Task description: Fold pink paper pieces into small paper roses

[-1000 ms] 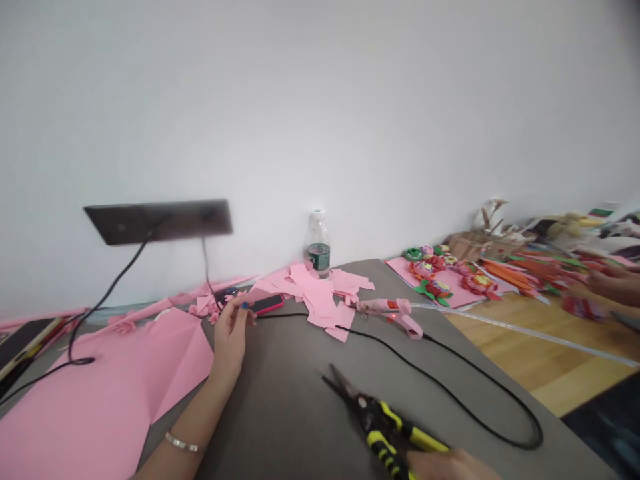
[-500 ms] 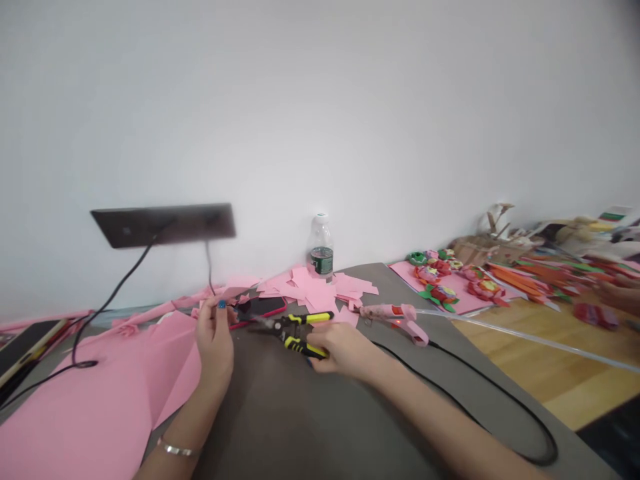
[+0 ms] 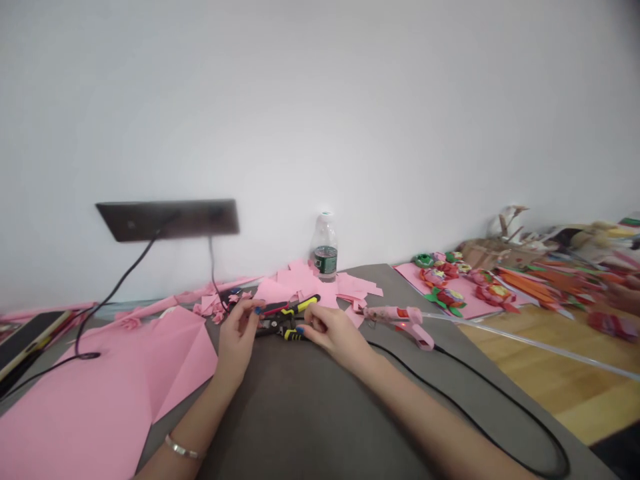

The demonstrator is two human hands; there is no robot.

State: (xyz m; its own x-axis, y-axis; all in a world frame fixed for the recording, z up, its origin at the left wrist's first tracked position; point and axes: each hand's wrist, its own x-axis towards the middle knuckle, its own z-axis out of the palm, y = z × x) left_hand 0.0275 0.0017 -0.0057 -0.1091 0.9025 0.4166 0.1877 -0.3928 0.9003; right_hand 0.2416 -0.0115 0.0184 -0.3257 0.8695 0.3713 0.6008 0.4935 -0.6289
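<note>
Pliers (image 3: 276, 323) with yellow-and-black handles lie across the grey tabletop (image 3: 300, 407) between my hands, jaws toward the left. My left hand (image 3: 239, 337) is closed in a pinch by the jaws; whatever it holds is too small to make out. My right hand (image 3: 335, 333) has thumb and index finger pinched together in front of the handles, partly covering them. I cannot tell what those fingers hold, though the handles look outside a full grip. Behind the pliers a dark phone-like thing with a red edge (image 3: 275, 309) is mostly hidden.
Pink paper pieces (image 3: 295, 280) surround a bottle (image 3: 325, 257) by the wall. A pink glue gun (image 3: 400, 316) with a black cord lies right of my hand. Large pink paper (image 3: 95, 393) covers the left. Paper flowers (image 3: 447, 297) stand at right; another person's hand (image 3: 625, 297) is at the far right.
My right hand has shifted left and loosened from its wrap around the plier handles into a pinch. The pliers sit further left, and my left hand has moved right, closer to them.
</note>
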